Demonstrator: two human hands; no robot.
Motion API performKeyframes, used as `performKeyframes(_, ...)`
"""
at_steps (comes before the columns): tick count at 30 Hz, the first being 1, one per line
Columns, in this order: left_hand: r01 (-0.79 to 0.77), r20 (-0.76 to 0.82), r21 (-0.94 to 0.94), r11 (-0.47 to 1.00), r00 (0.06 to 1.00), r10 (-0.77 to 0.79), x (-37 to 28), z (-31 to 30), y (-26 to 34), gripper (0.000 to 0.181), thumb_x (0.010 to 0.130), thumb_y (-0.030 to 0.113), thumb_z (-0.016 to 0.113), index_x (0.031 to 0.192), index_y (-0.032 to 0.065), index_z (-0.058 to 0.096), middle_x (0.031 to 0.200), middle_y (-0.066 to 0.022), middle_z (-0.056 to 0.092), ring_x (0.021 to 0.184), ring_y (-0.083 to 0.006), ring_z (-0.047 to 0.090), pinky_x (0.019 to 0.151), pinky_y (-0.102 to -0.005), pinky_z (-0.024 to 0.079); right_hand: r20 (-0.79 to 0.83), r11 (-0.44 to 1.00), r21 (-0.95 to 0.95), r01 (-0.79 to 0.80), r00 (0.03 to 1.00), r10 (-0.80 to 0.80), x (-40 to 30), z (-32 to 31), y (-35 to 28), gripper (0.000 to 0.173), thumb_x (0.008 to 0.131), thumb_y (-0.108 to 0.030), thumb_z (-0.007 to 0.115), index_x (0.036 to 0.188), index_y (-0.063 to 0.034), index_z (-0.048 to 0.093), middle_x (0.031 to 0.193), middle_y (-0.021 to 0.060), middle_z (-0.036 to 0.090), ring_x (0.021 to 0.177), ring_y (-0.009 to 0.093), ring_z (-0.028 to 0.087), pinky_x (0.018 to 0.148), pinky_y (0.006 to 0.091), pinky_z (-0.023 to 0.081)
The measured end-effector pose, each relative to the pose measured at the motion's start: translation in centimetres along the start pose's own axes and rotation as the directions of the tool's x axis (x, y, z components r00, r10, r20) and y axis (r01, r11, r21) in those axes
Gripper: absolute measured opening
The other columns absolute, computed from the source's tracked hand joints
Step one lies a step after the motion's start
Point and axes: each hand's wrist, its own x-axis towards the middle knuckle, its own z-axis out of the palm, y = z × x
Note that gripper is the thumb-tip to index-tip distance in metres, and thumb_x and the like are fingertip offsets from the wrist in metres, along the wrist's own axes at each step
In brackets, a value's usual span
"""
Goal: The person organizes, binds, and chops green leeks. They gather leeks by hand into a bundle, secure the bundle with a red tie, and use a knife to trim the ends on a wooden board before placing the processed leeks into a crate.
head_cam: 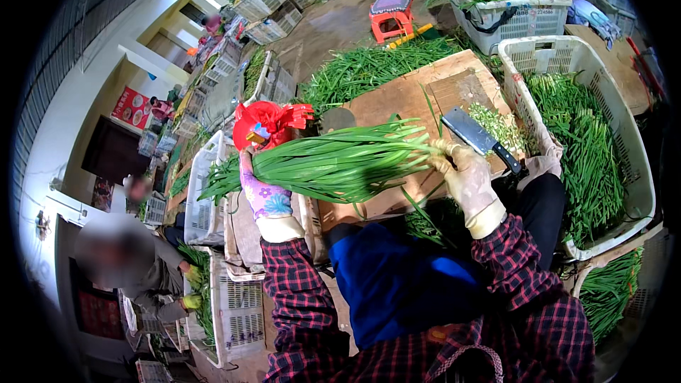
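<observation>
My left hand, in a flowered glove, is closed around the leafy part of a bunch of green garlic chives. At the pale stem ends, my right hand, in a whitish glove, grips the same bunch with thumb and fingers. The bunch lies crosswise above a wooden board. A cleaver with a black handle rests on the board, right of the bunch, beside a heap of cut stem ends. A red plastic bag sits beyond my left hand.
Loose chives lie beyond the board. A white plastic crate of chives stands at the right, another crate behind it. A red stool stands farther back. At lower left a co-worker's gloved hands reach into a crate.
</observation>
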Motion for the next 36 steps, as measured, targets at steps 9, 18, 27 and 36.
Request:
performKeyframes(9,-0.163,-0.059,0.157,0.974,0.983,0.174,-0.9,-0.2,0.2,0.017,0.094,0.029,0.055,0.095,0.0122,0.056,0.074,0.0004,0.055,0.063,-0.0123,0.054,0.058,-0.0293,0.047,0.183,0.944,-0.242,-0.226,0.944,0.273,-6.1,-0.9,4.4,0.026,0.081,-0.034,0.066,0.078,-0.0082,0.066,0.081,0.0131,0.067,0.079,0.031,0.065,0.067,0.0400,0.050)
performKeyframes(18,-0.206,-0.132,0.236,0.950,0.961,0.241,-2.2,0.3,0.8,0.044,0.087,0.044,0.061,0.114,0.0096,0.053,0.103,-0.0098,0.051,0.087,-0.0228,0.053,0.075,-0.0369,0.049,0.558,0.965,0.144,-0.220,0.823,0.105,-2.1,-4.7,-2.3,0.046,0.087,-0.042,0.061,0.074,0.0017,0.066,0.071,0.0186,0.064,0.069,0.033,0.063,0.064,0.0369,0.048)
performKeyframes(27,-0.211,0.331,-0.030,0.977,0.920,0.209,-10.2,1.4,-1.7,0.019,0.095,0.030,0.049,0.099,0.0115,0.050,0.083,0.0005,0.045,0.078,-0.0140,0.047,0.074,-0.0330,0.042,0.812,-0.410,0.422,-0.809,0.539,-0.226,-9.0,6.9,0.5,0.093,0.077,-0.072,0.048,0.144,-0.0112,0.026,0.142,0.0187,0.037,0.128,0.041,0.036,0.101,0.0587,0.033)
performKeyframes(36,-0.542,0.759,0.606,0.583,0.173,-0.628,-17.4,-12.4,3.9,0.044,0.092,0.043,0.043,0.113,0.0095,0.062,0.122,-0.0123,0.058,0.127,-0.0249,0.044,0.114,-0.0449,0.016,0.864,-0.538,0.401,-0.742,0.501,-0.048,-13.0,8.7,1.6,0.071,0.089,-0.053,0.051,0.141,-0.0072,0.034,0.142,0.0122,0.041,0.130,0.029,0.037,0.109,0.0441,0.028)
